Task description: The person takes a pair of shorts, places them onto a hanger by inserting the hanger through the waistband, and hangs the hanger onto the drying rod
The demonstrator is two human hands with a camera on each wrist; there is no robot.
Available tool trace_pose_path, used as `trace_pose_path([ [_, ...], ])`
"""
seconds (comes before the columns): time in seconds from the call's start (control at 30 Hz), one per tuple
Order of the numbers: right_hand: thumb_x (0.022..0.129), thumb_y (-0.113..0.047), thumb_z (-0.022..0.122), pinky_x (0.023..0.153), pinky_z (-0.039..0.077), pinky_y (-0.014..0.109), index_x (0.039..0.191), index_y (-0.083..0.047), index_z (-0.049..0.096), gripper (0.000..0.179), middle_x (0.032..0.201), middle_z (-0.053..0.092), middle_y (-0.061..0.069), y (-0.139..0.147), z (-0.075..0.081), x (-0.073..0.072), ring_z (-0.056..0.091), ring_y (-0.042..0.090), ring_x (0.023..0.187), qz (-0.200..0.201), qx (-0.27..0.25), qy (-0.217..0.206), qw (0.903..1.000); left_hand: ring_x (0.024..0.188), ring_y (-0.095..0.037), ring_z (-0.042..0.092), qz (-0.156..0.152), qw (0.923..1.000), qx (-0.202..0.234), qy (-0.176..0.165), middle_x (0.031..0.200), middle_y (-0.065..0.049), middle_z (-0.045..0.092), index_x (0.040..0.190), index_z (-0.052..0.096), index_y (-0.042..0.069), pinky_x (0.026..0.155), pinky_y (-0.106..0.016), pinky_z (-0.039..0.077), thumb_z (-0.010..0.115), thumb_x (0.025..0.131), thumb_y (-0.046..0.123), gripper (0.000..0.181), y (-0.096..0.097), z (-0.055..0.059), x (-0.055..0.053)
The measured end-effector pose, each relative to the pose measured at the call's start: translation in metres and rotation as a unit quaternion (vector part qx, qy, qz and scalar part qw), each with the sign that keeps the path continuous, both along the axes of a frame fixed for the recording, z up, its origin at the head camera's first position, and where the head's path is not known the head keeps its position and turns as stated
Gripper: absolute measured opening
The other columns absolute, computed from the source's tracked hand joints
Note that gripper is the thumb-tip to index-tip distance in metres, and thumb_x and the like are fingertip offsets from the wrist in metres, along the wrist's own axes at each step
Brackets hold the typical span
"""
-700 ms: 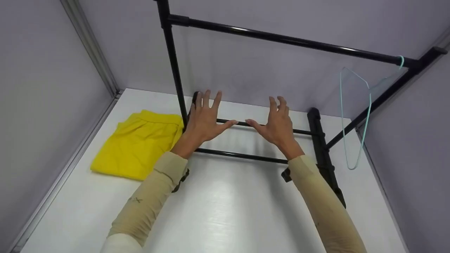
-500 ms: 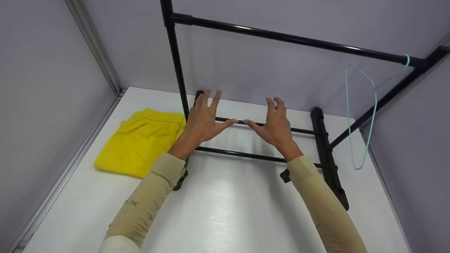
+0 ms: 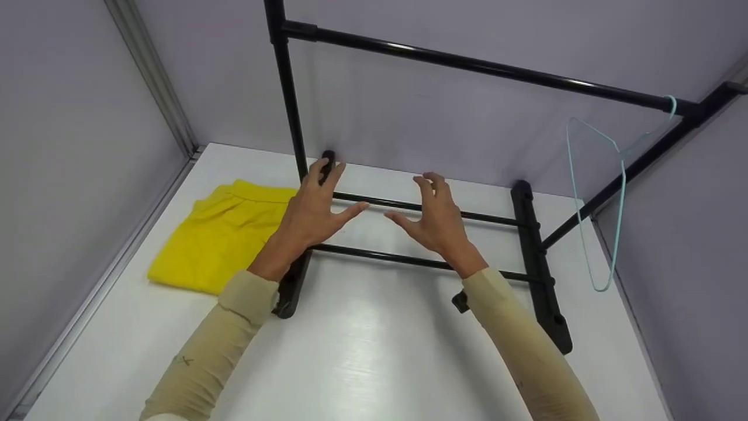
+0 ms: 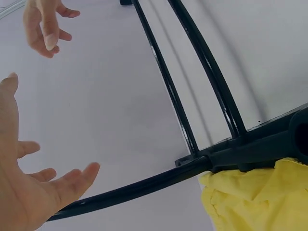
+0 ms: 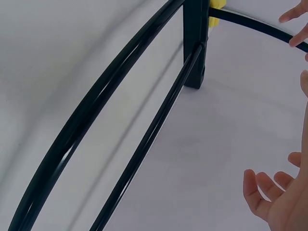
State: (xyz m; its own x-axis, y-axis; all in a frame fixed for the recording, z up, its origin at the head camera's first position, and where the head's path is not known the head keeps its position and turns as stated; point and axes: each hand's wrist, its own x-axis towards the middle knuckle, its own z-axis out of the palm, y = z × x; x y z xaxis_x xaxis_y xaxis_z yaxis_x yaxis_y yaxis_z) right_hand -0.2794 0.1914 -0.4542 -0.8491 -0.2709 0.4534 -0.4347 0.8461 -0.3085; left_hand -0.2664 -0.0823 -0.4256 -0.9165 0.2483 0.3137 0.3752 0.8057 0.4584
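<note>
My left hand [image 3: 310, 213] hovers over the left part of the black clothes rack [image 3: 403, 257], fingers spread and loosely bent, holding nothing. The right hand [image 3: 438, 222] is held up to its right above the rack's lower bars, thumb out toward the left hand, also holding nothing. To the left of the left hand lies a folded yellow garment [image 3: 225, 234] with a gathered waistband, partly covered by the hand and wrist in the head view. A pale teal wire hanger [image 3: 571, 158] hangs at the right end of the rack's top rail [image 3: 485, 65].
The rack's left post [image 3: 287, 93] and right post [image 3: 631, 166] rise from black feet on the white table [image 3: 362, 362]. Grey walls [image 3: 58, 146] enclose the table at the back and both sides. A small black piece [image 3: 460, 302] shows beside the right sleeve.
Both hands have moved left and slightly apart, and their fingers have bent more. The left hand now overlaps the edge of the yellow garment. Garment and hanger stay where they were.
</note>
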Motion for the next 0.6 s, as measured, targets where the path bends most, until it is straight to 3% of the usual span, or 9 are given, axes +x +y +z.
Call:
trace_pose_path([
  [0.2,0.089,-0.065,0.074,0.096,0.061,0.049,0.144,-0.004,0.053,0.085,0.150,0.049,0.021,-0.022,-0.004,0.007,0.062,0.037,0.126,0.025,0.011,0.033,0.9991,0.131,-0.041,0.060,-0.020,0.9997,0.016,-0.003,0.165,-0.021,0.035,0.164,0.037,0.015,0.104,-0.052,0.057,0.062,0.096,0.069,0.090,-0.016,0.009,0.013],
  [0.37,0.091,-0.068,0.070,0.094,0.061,0.047,0.136,-0.002,0.060,0.080,0.147,0.052,0.022,-0.042,-0.016,0.012,0.061,0.035,0.124,0.050,0.027,0.036,0.9977,0.113,-0.038,0.067,-0.015,0.9988,0.019,-0.042,0.158,-0.019,0.044,0.164,0.037,0.020,0.101,-0.052,0.059,0.062,0.094,0.072,0.091,-0.035,0.009,0.025],
  [0.6,0.092,-0.067,0.069,0.096,0.061,0.045,0.134,-0.001,0.063,0.078,0.147,0.053,0.020,-0.068,-0.030,0.018,0.060,0.033,0.126,0.064,0.032,0.032,0.9969,0.127,-0.042,0.061,0.012,0.9949,0.041,-0.091,0.157,-0.018,0.044,0.160,0.044,0.017,0.110,-0.060,0.051,0.055,0.093,0.079,0.091,-0.068,-0.006,0.032],
])
